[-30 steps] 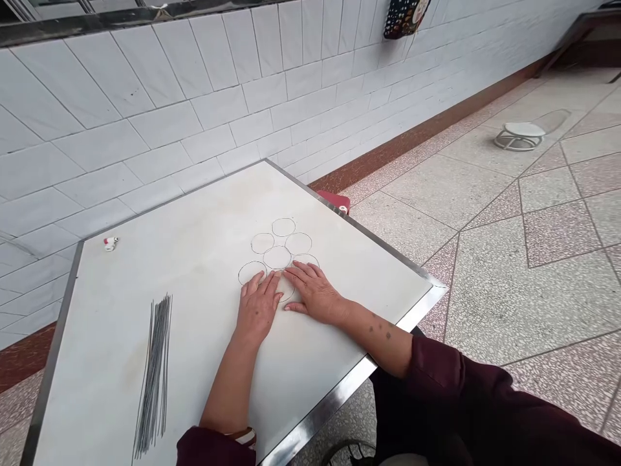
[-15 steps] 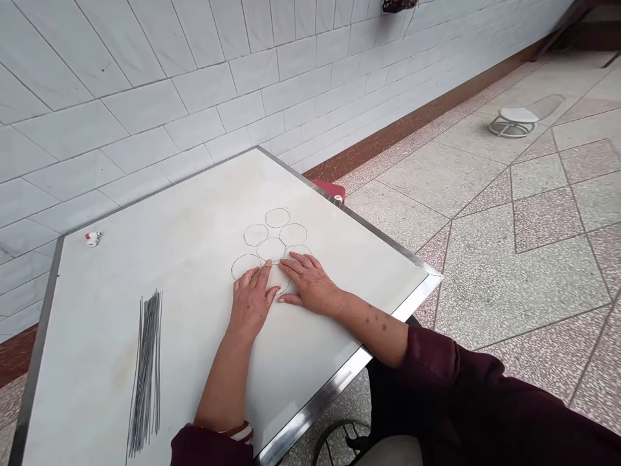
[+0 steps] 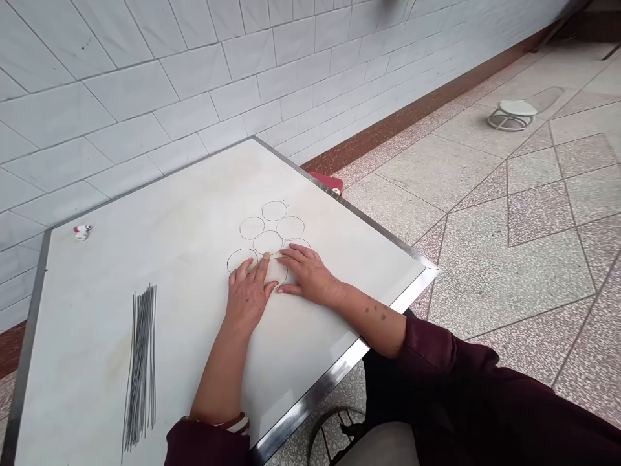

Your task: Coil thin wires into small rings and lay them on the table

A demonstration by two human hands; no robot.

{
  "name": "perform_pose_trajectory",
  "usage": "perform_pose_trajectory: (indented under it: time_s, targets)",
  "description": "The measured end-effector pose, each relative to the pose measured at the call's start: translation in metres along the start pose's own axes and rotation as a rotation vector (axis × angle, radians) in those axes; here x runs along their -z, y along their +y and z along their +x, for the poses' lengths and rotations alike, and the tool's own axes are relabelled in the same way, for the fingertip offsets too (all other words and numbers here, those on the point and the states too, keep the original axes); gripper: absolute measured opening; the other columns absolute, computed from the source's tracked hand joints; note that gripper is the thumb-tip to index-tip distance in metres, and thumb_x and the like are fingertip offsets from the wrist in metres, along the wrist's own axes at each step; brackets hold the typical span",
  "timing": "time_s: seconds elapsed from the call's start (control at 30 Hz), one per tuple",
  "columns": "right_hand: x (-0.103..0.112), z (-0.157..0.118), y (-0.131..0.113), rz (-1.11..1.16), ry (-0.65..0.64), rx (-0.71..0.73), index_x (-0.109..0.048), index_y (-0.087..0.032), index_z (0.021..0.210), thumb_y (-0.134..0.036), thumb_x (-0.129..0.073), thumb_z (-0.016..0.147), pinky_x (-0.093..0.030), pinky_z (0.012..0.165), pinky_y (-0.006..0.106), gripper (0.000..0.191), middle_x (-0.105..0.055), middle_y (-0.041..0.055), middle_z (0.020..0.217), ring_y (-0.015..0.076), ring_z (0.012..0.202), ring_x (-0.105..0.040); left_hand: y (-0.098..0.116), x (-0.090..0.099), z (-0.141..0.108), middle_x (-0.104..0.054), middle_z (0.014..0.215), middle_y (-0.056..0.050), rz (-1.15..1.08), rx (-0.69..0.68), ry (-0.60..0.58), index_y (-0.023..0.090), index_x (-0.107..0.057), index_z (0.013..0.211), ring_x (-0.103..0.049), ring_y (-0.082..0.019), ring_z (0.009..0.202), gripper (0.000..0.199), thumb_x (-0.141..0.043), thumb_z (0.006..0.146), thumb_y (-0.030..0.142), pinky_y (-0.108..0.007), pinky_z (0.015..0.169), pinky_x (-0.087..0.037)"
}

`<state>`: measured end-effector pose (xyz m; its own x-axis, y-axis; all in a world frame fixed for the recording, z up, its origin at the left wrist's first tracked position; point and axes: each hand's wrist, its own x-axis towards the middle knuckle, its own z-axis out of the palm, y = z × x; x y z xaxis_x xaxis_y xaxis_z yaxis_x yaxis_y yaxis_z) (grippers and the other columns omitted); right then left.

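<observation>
Several thin wire rings lie close together on the white table (image 3: 189,259), one of them a middle ring (image 3: 268,232) with others around it. My left hand (image 3: 246,294) rests on the lower rings, its fingers apart and its thumb at the edge of the nearest ring. Beside it my right hand (image 3: 310,277) lies with spread fingers over the right-hand rings, its thumb near the same nearest ring. Both hands touch the rings from above, and parts of the lower rings are hidden under the fingers.
A bundle of straight dark wires (image 3: 140,369) lies at the table's left. Small white and red items (image 3: 82,232) sit near the far left corner. A tiled wall (image 3: 194,84) runs behind. Beyond the table are a red stool (image 3: 327,182) and a white stool (image 3: 515,110).
The whole view has shifted slightly, so the table and rings appear a little higher and farther left. Both hands keep nearly the same place on the rings.
</observation>
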<state>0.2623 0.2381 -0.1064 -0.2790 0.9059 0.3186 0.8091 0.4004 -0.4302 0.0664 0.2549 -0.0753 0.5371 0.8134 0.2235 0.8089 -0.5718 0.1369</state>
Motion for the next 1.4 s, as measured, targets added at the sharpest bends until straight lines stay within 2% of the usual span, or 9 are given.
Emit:
perform_pose_trajectory:
  time_s: [0.17,0.3,0.4,0.5,0.77,0.87,0.97,1.13,1.4]
  targets:
    - [-0.001,0.0,0.001,-0.049,0.075,0.008,-0.062,-0.018,0.127,-0.06,-0.067,0.081,-0.033,0.11,0.051,0.063,-0.053,0.0136,0.14,0.0351,0.138,-0.033,0.003,-0.001,-0.001,-0.07,0.122,-0.01,0.014,0.011,0.006,0.02,-0.035,0.15,-0.039,-0.033,0.136,0.056,-0.044,0.097,0.038,-0.054,0.107,-0.03]
    - [0.006,0.001,-0.003,-0.129,0.052,-0.024,-0.066,-0.021,0.123,-0.052,-0.057,0.092,-0.028,0.111,0.052,0.045,-0.056,0.0114,0.136,0.0336,0.137,-0.035,0.003,-0.003,-0.002,-0.07,0.121,-0.01,0.028,0.033,0.007,0.021,-0.034,0.15,-0.039,-0.034,0.136,0.058,-0.044,0.097,0.04,-0.056,0.11,-0.026]
    - [0.009,0.002,-0.009,-0.179,0.036,-0.048,-0.066,-0.024,0.123,-0.048,-0.052,0.096,-0.021,0.114,0.055,0.039,-0.057,0.0099,0.135,0.0332,0.137,-0.035,0.004,-0.005,-0.002,-0.071,0.12,-0.01,0.037,0.045,0.004,0.022,-0.033,0.151,-0.04,-0.034,0.136,0.058,-0.044,0.096,0.041,-0.058,0.111,-0.023]
    - [0.011,0.002,-0.011,-0.2,0.039,-0.053,-0.064,-0.023,0.125,-0.047,-0.05,0.097,-0.019,0.114,0.056,0.039,-0.057,0.0093,0.135,0.0329,0.136,-0.036,0.004,-0.007,-0.002,-0.07,0.121,-0.01,0.048,0.051,0.004,0.022,-0.034,0.15,-0.04,-0.034,0.135,0.057,-0.043,0.097,0.04,-0.06,0.112,-0.021]
    - [0.014,-0.008,-0.007,-0.174,0.042,0.026,-0.065,-0.026,0.122,-0.043,-0.049,0.098,-0.025,0.112,0.05,0.033,-0.059,0.0076,0.132,0.0297,0.134,-0.039,0.005,-0.008,-0.002,-0.071,0.12,-0.011,0.062,0.055,0.018,0.023,-0.033,0.151,-0.042,-0.033,0.134,0.057,-0.044,0.097,0.038,-0.061,0.112,-0.022]
    - [0.012,-0.009,-0.01,-0.189,0.049,-0.005,-0.064,-0.026,0.123,-0.041,-0.047,0.099,-0.022,0.113,0.052,0.033,-0.061,0.0075,0.129,0.03,0.133,-0.04,0.005,-0.007,-0.002,-0.071,0.119,-0.011,0.061,0.058,0.012,0.023,-0.033,0.151,-0.043,-0.034,0.133,0.057,-0.044,0.097,0.037,-0.061,0.112,-0.022]
    - [0.009,-0.009,-0.015,-0.194,0.055,-0.041,-0.062,-0.023,0.126,-0.043,-0.045,0.1,-0.02,0.114,0.053,0.037,-0.061,0.0088,0.129,0.0307,0.132,-0.04,0.006,-0.007,-0.002,-0.071,0.118,-0.01,0.056,0.061,0.006,0.023,-0.033,0.151,-0.044,-0.033,0.132,0.057,-0.044,0.097,0.036,-0.06,0.112,-0.021]
    - [0.005,-0.009,-0.018,-0.158,0.067,-0.043,-0.06,-0.018,0.127,-0.046,-0.05,0.097,-0.024,0.112,0.052,0.043,-0.061,0.0117,0.127,0.0317,0.129,-0.042,0.006,-0.007,-0.002,-0.071,0.119,-0.01,0.049,0.063,0.006,0.022,-0.032,0.151,-0.044,-0.032,0.133,0.057,-0.043,0.097,0.036,-0.061,0.113,-0.019]
    - [0.006,0.002,-0.016,-0.122,0.062,-0.016,-0.063,-0.019,0.124,-0.051,-0.054,0.094,-0.03,0.107,0.05,0.045,-0.059,0.0118,0.13,0.032,0.126,-0.043,0.007,-0.007,-0.003,-0.072,0.117,-0.011,0.06,0.068,0.022,0.021,-0.033,0.151,-0.044,-0.033,0.133,0.056,-0.044,0.097,0.034,-0.061,0.112,-0.019]
